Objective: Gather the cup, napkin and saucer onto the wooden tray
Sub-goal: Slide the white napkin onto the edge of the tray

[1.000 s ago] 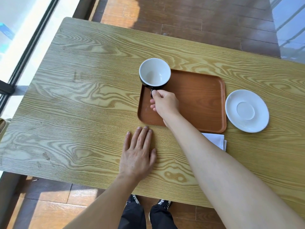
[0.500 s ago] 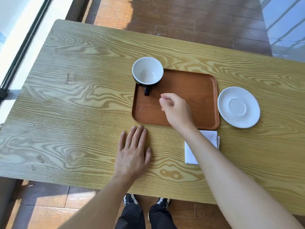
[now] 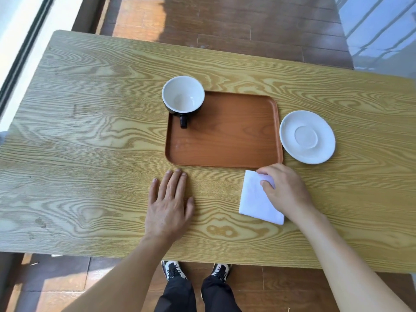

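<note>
A long desk (image 3: 90, 136) with a bold yellow-brown wood grain is filling most of the view, standing on a dark plank floor (image 3: 258, 25). Near its middle the wooden tray (image 3: 225, 143) is lying flat, a reddish-brown rectangle with rounded corners and a low rim. The cup (image 3: 182, 95) is sitting upright in the tray's far left corner, black outside and white inside, with nothing in it and its handle pointing toward the person; its bowl is overhanging the tray's corner in this view. The remainder of the tray is carrying nothing.

Just beside the tray's right edge, the white saucer (image 3: 307, 137) is resting on the desk, not on the tray, and it is holding nothing.

The left hand (image 3: 168, 203) is lying flat, palm down, on the desk just near of the tray's near left corner, fingers spread slightly and gripping nothing.

The right hand (image 3: 286, 190) is reaching over the desk just near of the tray's near right corner. Its fingers are curling loosely and its fingertips (image 3: 264, 183) are pressing down onto the far right part of the napkin (image 3: 256, 199); it is touching the cloth rather than closing around it. The napkin, a white folded square, is lying on the desk directly near of the tray, partly under that hand, with its near left portion showing clear of the fingers.
</note>
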